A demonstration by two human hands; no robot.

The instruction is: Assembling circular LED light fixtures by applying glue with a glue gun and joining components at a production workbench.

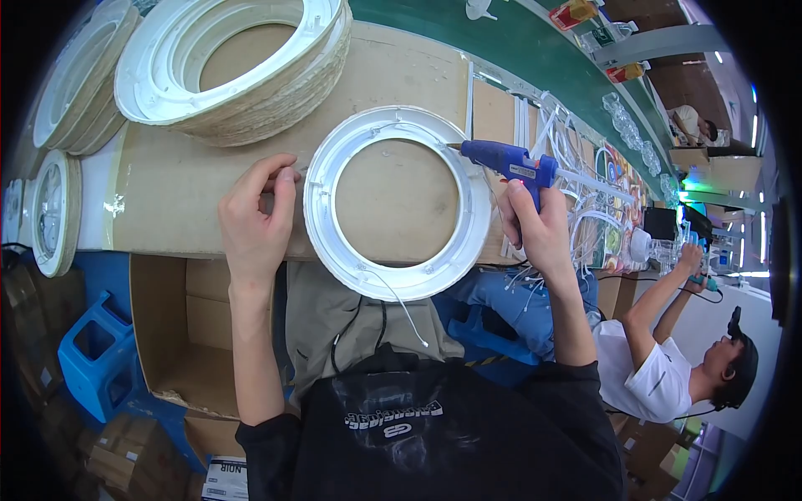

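Head view looked straight down on a brown cardboard-covered tabletop, and right in the middle lay a white plastic ring, flat, its near edge hanging just over the tabletop's front. The right hand was wrapped tight around the handle of a blue glue gun, grip pressed together on it, with the nozzle touching the ring's upper right rim. Over on the other side, the left hand rested at the ring's left edge, fingers curled with the tips pressed together right against the rim; whether they pinched anything small, I couldn't tell. A thin white wire trailed off the ring's near edge toward the person's dark shirt.

Behind the ring sat a tall stack of the same white rings, and more stacks leaned at the far left. A blue plastic crate and an open cardboard box stood below the tabletop on the left. To the right, loose white wires lay heaped, and a co-worker in a white shirt was reaching toward the tabletop.
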